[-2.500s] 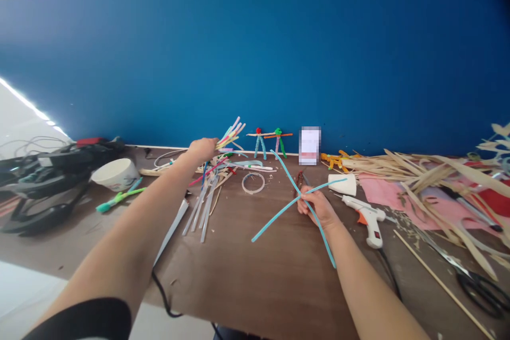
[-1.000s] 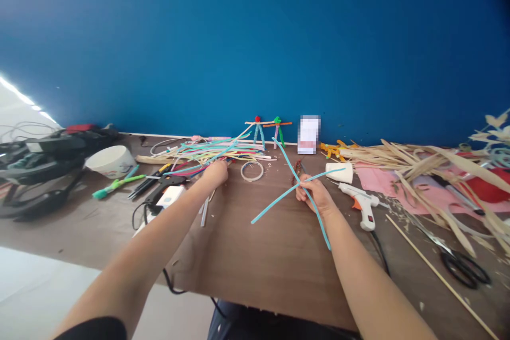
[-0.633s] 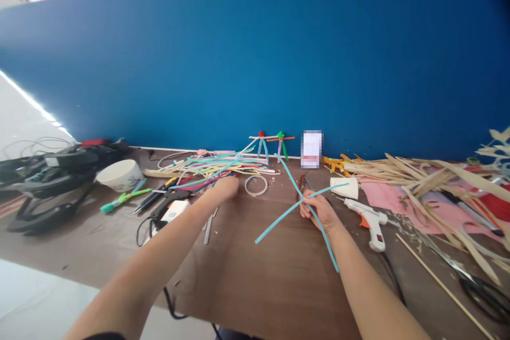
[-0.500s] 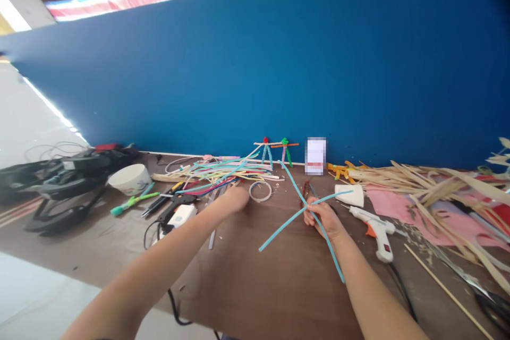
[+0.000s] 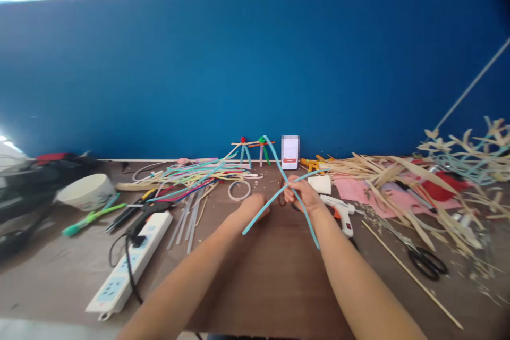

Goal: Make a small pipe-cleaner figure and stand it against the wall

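Sitting left of left hand [image 5: 253,207], white bowl [image 5: 85,193]

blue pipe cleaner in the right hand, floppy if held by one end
Probably not: the blue pipe cleaner sticks out nearly straight from the right hand. It likely bends easily and holds its shape, like the standing pipe-cleaner figures.

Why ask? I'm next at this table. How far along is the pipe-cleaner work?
Done, by the look of it: a red-topped pipe-cleaner figure and a green-topped one stand by the wall. In hand: the right hand pinches two crossed blue pipe cleaners, beside the left hand. Left over: a heap of loose pipe cleaners on the table.
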Demonstrator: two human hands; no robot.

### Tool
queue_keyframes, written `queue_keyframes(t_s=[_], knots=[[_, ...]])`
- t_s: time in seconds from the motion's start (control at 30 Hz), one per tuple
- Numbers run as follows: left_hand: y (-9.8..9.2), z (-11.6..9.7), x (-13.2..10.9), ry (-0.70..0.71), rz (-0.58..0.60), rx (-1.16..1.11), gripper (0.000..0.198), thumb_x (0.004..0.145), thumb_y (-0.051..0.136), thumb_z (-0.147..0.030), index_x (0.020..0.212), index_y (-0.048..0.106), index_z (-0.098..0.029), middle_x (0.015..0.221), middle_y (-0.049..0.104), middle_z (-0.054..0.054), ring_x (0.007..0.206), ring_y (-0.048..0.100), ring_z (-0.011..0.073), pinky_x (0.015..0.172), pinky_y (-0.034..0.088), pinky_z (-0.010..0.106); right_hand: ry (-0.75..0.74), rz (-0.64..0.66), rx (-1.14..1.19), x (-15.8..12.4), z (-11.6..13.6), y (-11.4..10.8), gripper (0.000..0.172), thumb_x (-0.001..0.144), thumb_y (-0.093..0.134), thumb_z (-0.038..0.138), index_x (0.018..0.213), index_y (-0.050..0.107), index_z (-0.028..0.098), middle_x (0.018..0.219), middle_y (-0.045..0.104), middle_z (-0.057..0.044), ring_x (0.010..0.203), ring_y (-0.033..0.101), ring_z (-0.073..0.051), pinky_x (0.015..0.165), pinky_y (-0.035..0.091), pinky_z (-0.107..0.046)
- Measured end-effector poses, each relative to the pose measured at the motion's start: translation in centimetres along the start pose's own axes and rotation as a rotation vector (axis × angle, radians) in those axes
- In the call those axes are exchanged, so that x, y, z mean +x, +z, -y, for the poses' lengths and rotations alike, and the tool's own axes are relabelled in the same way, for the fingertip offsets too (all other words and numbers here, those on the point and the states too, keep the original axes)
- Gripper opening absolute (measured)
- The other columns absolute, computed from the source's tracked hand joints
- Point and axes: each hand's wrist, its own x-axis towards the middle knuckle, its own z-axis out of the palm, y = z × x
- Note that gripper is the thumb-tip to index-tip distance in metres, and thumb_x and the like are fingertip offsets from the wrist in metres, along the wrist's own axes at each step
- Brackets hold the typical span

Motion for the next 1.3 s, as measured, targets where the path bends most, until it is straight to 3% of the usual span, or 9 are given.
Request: queue_keyframes(t_s=[0.2,0.4,0.5,0.57,0.67,0.77,0.87,1.1,1.3], knots=[[1.2,-1.0,0.1,-0.057,-0.086,-0.45,0.021,0.078,0.034,-0.017,0.077,0.054,-0.012,0.057,0.059,0.001,0.046,0.053,0.0095,0.042,0.038,0.018,0.064,0.028,-0.052,-1.9,-0.9,-0.1,0.012,0.064,0.057,0.021,0.061,0.045,0.018,0.04,0.045,0.007,0.035,0.042,-0.007,0.042,0.035,-0.021],[2.0,-0.7,-1.7,-0.045,-0.107,-0.728,0.011,0.071,0.046,-0.019,0.074,0.055,-0.013,0.066,0.061,0.002,0.061,0.056,0.0114,0.058,0.043,0.021,0.14,-0.034,-0.131,-4.0,-4.2,0.0,0.012,0.064,0.059,0.022,0.061,0.049,0.016,0.038,0.046,0.007,0.032,0.041,-0.006,0.037,0.03,-0.018],[1.9,-0.4,-1.8,-0.005,-0.134,-0.738,0.012,0.067,0.053,-0.022,0.074,0.059,-0.014,0.075,0.062,0.004,0.073,0.056,0.0144,0.066,0.043,0.023,0.153,-0.04,-0.207,-4.1,-4.8,0.0,0.012,0.065,0.059,0.022,0.061,0.05,0.016,0.037,0.046,0.008,0.031,0.039,-0.006,0.035,0.027,-0.017],[1.5,-0.3,-1.9,-0.047,-0.164,-0.752,0.016,0.069,0.052,-0.028,0.075,0.06,-0.015,0.078,0.062,0.005,0.073,0.056,0.0147,0.062,0.043,0.023,0.133,-0.089,-0.261,-4.0,-4.7,-0.2,0.012,0.065,0.058,0.022,0.061,0.049,0.016,0.037,0.043,0.009,0.031,0.038,-0.005,0.034,0.026,-0.017],[1.0,-0.8,-2.3,-0.116,-0.038,-1.024,0.028,0.073,0.046,-0.038,0.082,0.06,-0.014,0.073,0.061,0.005,0.057,0.053,0.011,0.05,0.04,0.021,0.099,-0.17,-0.355,-3.8,-4.6,-0.4,0.012,0.066,0.057,0.021,0.059,0.048,0.017,0.037,0.039,0.01,0.031,0.036,-0.004,0.033,0.025,-0.016],[0.9,-1.5,-2.6,-0.082,0.094,-1.225,0.031,0.067,0.056,-0.038,0.083,0.06,-0.013,0.067,0.059,0.003,0.054,0.051,0.0089,0.05,0.04,0.019,0.123,-0.193,-0.456,-3.8,-4.8,-0.5,0.011,0.066,0.056,0.021,0.059,0.049,0.016,0.037,0.039,0.009,0.031,0.035,-0.004,0.033,0.024,-0.016],[1.0,-2.0,-2.7,-0.088,0.057,-1.226,0.029,0.06,0.064,-0.031,0.08,0.062,-0.011,0.063,0.059,0.002,0.054,0.052,0.0092,0.054,0.041,0.021,0.164,-0.195,-0.522,-3.8,-5.1,-0.6,0.01,0.066,0.055,0.021,0.059,0.05,0.016,0.038,0.04,0.009,0.031,0.034,-0.004,0.033,0.024,-0.016],[0.8,-1.9,-2.6,-0.069,0.066,-1.153,0.017,0.059,0.062,-0.026,0.068,0.061,-0.01,0.053,0.058,0.0,0.05,0.051,0.0097,0.052,0.042,0.022,0.152,-0.192,-0.571,-4.1,-4.7,-0.3,0.011,0.067,0.056,0.024,0.062,0.051,0.016,0.04,0.041,0.009,0.034,0.037,-0.004,0.035,0.026,-0.016],[0.9,-2.2,-2.8,-0.199,-0.003,-1.175,0.019,0.058,0.063,-0.028,0.065,0.059,-0.011,0.054,0.056,0.0,0.05,0.051,0.0101,0.049,0.042,0.022,0.134,-0.251,-0.644,-3.9,-4.7,-0.3,0.013,0.069,0.054,0.026,0.063,0.051,0.015,0.042,0.043,0.008,0.035,0.037,-0.004,0.034,0.029,-0.016]])
